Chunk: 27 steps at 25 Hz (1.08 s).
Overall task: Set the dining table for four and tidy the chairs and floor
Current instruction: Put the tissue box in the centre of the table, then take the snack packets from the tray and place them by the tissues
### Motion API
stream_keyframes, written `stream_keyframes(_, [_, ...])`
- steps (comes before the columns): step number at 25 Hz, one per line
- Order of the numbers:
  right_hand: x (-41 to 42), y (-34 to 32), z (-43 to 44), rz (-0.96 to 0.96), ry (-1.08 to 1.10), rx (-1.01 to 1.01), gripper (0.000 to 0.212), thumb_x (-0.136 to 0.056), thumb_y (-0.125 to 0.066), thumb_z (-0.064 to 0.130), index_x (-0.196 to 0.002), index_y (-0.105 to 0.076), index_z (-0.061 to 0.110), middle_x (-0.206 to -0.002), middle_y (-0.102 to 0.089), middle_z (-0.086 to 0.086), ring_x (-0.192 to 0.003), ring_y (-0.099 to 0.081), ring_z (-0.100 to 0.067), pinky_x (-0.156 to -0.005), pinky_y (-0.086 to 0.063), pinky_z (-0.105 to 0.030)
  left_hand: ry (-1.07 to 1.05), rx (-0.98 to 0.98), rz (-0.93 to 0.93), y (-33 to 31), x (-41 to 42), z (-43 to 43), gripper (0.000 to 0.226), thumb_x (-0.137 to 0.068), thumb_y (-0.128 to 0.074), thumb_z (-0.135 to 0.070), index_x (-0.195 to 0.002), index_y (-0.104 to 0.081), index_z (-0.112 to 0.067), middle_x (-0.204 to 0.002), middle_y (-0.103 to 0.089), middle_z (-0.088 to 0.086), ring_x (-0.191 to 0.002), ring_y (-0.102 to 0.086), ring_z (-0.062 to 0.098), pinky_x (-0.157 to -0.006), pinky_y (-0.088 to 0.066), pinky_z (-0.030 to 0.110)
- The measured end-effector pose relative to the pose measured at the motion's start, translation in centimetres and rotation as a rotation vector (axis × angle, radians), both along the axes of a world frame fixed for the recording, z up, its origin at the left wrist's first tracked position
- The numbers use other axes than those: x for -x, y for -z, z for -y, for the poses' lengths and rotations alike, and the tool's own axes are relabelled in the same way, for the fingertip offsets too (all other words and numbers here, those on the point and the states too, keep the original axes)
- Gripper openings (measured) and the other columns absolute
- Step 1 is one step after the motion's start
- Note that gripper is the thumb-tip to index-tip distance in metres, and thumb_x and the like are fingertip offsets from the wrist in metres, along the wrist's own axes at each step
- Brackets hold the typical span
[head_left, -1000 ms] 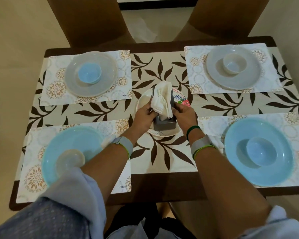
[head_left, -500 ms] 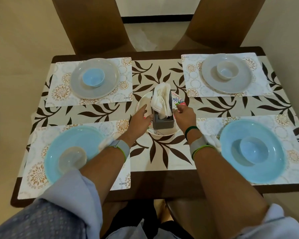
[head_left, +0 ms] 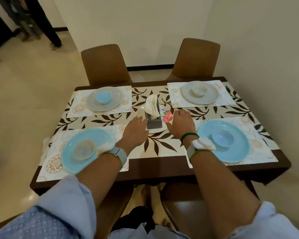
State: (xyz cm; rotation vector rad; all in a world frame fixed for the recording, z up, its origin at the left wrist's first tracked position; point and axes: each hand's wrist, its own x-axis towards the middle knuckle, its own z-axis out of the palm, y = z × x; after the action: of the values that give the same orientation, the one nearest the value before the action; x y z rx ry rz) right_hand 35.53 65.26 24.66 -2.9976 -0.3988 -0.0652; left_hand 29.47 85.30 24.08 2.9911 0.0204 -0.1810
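A grey napkin holder (head_left: 154, 123) full of white napkins (head_left: 152, 106) stands on a flowered white plate (head_left: 164, 114) at the table's middle. My left hand (head_left: 136, 125) and my right hand (head_left: 180, 122) hover flat on either side of it, fingers apart, holding nothing. Four placemats carry a plate and bowl each: near left blue plate (head_left: 72, 153) with a clear bowl (head_left: 84, 149), near right blue plate (head_left: 235, 144), far left grey plate (head_left: 95, 102) with a blue bowl (head_left: 103, 98), far right grey plate (head_left: 209, 96).
Two brown chairs (head_left: 104, 64) (head_left: 196, 57) stand tucked at the table's far side against a cream wall. Two more chair seats (head_left: 185, 202) sit under the near edge beside my bare feet. A person's legs (head_left: 50, 28) stand at the far left on the floor.
Both hands let go of the napkins and holder and drew back and apart. The camera lifted and pulled back, bringing the far chairs and wall into view.
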Motion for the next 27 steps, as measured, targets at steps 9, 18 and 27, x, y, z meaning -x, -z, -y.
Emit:
stream_keyframes(9, [11.7, -3.4, 5.8, 0.043, 0.134, -0.001, 0.063, -0.089, -0.059, 0.05, -0.128, -0.052, 0.001, -0.128, -0.056, -0.019, -0.124, -0.048, -0.035, -0.116, -0.029, -0.046, 0.179, -0.098, 0.028, -4.9, 8.5, 4.9, 0.059, -0.102, -0.052, -0.036, -0.156, -0.034, -0.021, -0.162, -0.032, 0.008, -0.152, -0.024, 0.029, -0.12, -0.027, 0.045])
stream_keyframes(18, [28.6, -4.3, 13.2, 0.054, 0.429, 0.018, 0.067, -0.089, -0.06, 0.05, -0.133, -0.048, 0.001, -0.131, -0.053, -0.018, -0.131, -0.044, -0.035, -0.121, -0.022, -0.047, 0.514, -0.093, 0.119, -6.1, 19.8, 12.1, 0.062, -0.1, -0.053, -0.041, -0.155, -0.036, -0.017, -0.16, -0.037, 0.009, -0.15, -0.028, 0.028, -0.121, -0.026, 0.042])
stream_keyframes(27, [48.6, -3.2, 24.2, 0.021, 0.788, -0.047, 0.064, -0.089, -0.061, 0.047, -0.131, -0.05, 0.0, -0.132, -0.052, -0.021, -0.131, -0.043, -0.038, -0.12, -0.022, -0.047, 0.931, -0.007, 0.135, -6.5, 31.8, 27.8, 0.062, -0.102, -0.051, -0.041, -0.155, -0.036, -0.014, -0.159, -0.038, 0.009, -0.15, -0.028, 0.028, -0.118, -0.032, 0.044])
